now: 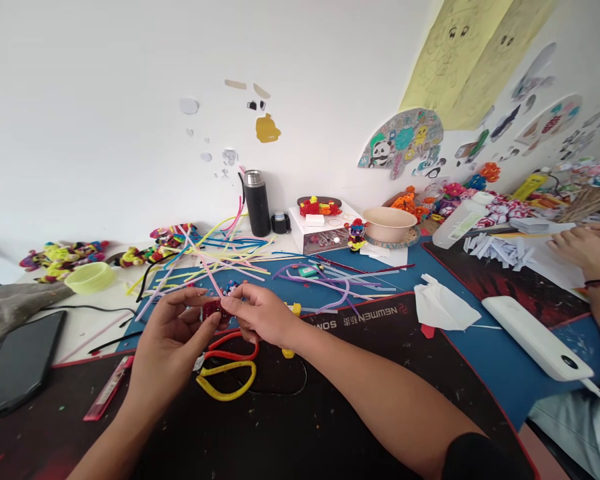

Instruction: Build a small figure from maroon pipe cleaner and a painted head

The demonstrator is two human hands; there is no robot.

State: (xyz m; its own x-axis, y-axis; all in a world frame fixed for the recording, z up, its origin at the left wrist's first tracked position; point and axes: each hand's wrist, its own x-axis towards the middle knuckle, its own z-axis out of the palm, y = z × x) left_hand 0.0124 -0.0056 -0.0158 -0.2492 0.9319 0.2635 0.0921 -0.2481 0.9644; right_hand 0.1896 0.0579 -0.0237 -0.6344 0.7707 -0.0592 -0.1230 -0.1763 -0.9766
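Here, well short of the table's (80, 327) far edge, I pinch a textured, dark-red piece (211, 308) between the curled fingers of my left hand (173, 337) and right hand (263, 313), right forearm slanting.

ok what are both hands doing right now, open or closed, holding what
left hand: closed on small dark red piece
right hand: closed beside it, exactly what its grip pinches can't be told
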